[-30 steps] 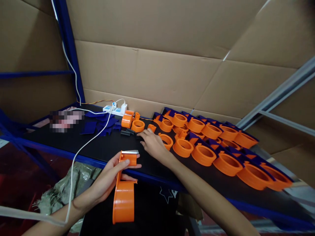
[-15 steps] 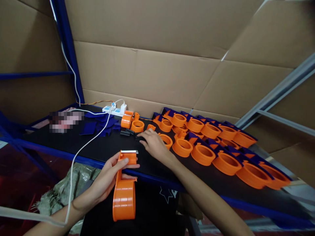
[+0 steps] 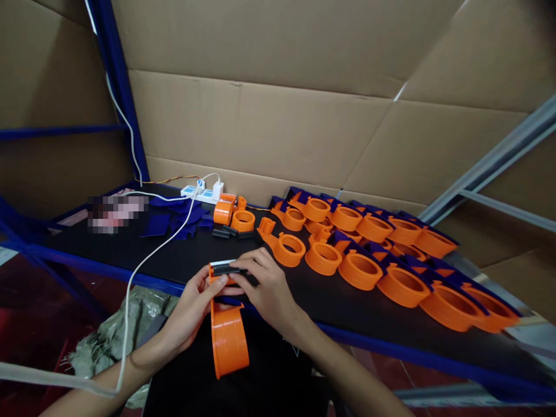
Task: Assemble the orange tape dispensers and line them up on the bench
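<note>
My left hand (image 3: 187,315) grips an orange tape dispenser (image 3: 228,340) by its handle, holding it over the front edge of the black table (image 3: 130,255). The dispenser's toothed metal blade points up near my fingers. My right hand (image 3: 264,282) is closed on a small black roller (image 3: 226,269) and presses it against the dispenser's top, just under the blade. Both hands meet at the dispenser. More small black rollers (image 3: 232,233) lie on the table behind my hands.
Rows of orange dispenser bodies (image 3: 360,269) with blue pieces cover the table's right half. Two orange parts (image 3: 234,215), blue fabric pieces (image 3: 174,220) and a white power strip (image 3: 200,193) with a white cable (image 3: 143,263) lie at the back left. Cardboard walls stand behind.
My right hand left the black rollers on the table and came back to the dispenser with one roller. The dispenser has tilted slightly in my left hand.
</note>
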The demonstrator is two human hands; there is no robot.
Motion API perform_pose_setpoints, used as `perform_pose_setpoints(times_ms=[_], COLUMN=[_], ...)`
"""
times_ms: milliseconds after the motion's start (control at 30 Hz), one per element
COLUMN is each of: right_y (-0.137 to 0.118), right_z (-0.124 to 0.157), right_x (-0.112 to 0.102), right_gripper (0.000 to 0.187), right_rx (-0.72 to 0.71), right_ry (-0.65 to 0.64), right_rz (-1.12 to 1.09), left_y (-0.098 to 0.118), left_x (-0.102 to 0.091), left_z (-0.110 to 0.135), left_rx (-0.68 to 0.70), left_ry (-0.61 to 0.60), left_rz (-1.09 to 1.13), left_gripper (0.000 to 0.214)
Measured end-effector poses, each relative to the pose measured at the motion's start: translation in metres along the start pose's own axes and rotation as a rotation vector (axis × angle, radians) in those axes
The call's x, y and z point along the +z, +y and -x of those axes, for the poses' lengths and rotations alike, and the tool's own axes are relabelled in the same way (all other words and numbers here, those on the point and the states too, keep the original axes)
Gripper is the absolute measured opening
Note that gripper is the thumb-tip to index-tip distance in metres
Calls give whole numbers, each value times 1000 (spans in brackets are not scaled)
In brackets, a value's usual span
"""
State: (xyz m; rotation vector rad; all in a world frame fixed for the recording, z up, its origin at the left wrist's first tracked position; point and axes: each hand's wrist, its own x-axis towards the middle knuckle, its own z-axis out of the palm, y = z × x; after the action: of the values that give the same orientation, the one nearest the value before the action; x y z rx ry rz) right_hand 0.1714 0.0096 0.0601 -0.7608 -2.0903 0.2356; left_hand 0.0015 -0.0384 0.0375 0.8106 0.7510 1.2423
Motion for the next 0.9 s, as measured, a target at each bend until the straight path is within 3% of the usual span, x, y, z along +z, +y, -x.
perform_pose_setpoints(times_ms=[100, 233, 400, 567, 767, 900], right_y=[-3, -11, -18, -13, -3, -9], right_z=[3, 8, 12, 14, 15, 17], right_x=[5, 6, 5, 1, 0, 2], right_gripper=[14, 25, 28, 25, 41, 36], right_rx=[-18, -73, -151, -305, -212, -223], right_ry=[32, -18, -8, -121, -121, -91], right_rz=[26, 34, 22, 82, -65, -95], left_y=[-2, -6, -3, -2, -6, -8], left_x=[0, -2, -2, -5, -11, -12], left_z=[-1, -1, 3, 3, -1, -2], left_rx=[-1, -14, -45, -2, 13, 57], left_ry=[37, 127, 113, 148, 144, 145], left_rz=[-10, 11, 45, 40, -76, -113], left_gripper=[37, 39, 38, 41, 52, 50])
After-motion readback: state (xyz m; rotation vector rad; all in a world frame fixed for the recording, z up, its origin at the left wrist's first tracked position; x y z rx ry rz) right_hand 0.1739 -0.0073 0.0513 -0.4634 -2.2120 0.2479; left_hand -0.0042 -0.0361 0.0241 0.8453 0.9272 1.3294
